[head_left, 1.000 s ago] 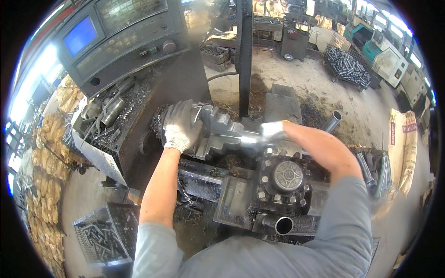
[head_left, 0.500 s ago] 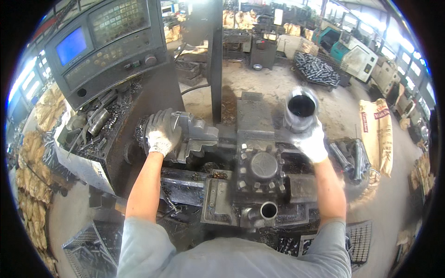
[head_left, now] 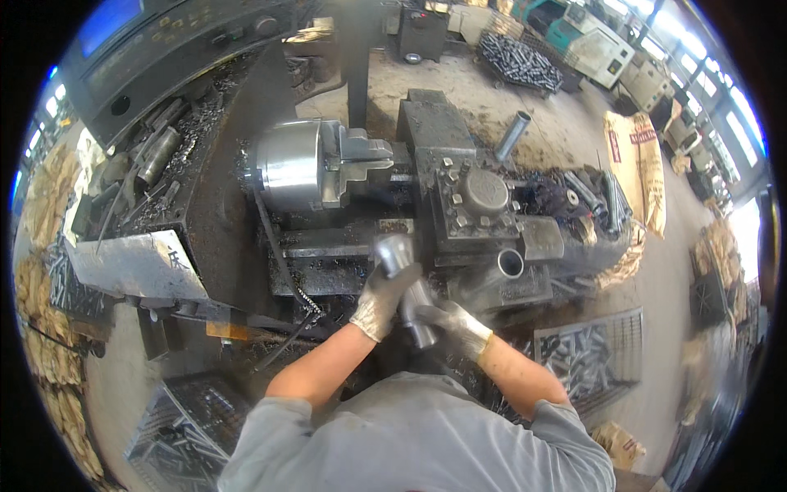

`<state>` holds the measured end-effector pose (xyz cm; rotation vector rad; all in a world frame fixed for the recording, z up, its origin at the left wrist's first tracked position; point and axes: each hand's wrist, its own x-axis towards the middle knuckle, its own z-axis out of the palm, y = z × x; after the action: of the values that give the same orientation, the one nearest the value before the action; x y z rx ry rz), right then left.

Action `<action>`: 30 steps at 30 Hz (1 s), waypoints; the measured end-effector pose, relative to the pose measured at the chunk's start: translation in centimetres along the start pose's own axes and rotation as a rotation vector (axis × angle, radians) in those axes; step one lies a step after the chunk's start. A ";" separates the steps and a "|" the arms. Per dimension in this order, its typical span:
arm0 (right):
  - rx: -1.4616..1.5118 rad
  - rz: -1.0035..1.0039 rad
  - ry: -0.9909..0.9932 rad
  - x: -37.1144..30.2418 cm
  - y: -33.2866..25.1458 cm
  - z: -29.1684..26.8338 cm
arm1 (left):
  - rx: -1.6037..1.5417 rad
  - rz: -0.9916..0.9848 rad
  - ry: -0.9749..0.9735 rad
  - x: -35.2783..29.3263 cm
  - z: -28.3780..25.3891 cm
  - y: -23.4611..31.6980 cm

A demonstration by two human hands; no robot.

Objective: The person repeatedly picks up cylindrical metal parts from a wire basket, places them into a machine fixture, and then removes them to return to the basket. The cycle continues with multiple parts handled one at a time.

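A shiny metal tube with a wider, collar-like end [head_left: 395, 252] is held close to my body, tilted, and smeared by motion. My left hand [head_left: 387, 297], in a grey-white work glove, wraps round its upper part. My right hand [head_left: 456, 326], gloved alike, grips it near the lower end. Beyond them sits the lathe chuck [head_left: 291, 168], with its stepped jaws [head_left: 361, 156] facing right and no workpiece seen in them. To the right of the chuck stands the bolted tool post [head_left: 482, 195].
An open-ended tube [head_left: 510, 262] lies right of my hands, and another tube [head_left: 513, 135] stands behind the tool post. Baskets of metal parts [head_left: 574, 357] flank me. On the left is the control panel [head_left: 176, 37], above a ledge of chips and scrap [head_left: 160, 156].
My left hand has left the chuck, and my right hand has come in from the far right. Both now hold a metal tube near my body. The view has tilted downward.
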<state>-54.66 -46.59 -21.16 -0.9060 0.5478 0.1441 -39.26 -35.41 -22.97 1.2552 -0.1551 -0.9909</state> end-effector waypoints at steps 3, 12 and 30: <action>-0.333 0.160 0.143 1.6 4.2 -2.9 | 0.063 0.002 0.103 1.4 -0.7 -3.1; -1.114 -0.129 0.280 -6.5 6.0 -15.3 | -0.676 -0.160 -0.005 2.2 -6.3 -8.0; -1.373 -0.696 0.515 -2.0 -4.1 -5.0 | -0.218 -0.180 -0.019 -6.2 -4.4 -2.4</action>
<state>-56.94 -52.77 -19.72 -2.4619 0.5380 -0.4258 -41.63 -27.86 -24.01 1.0727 0.0515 -1.1426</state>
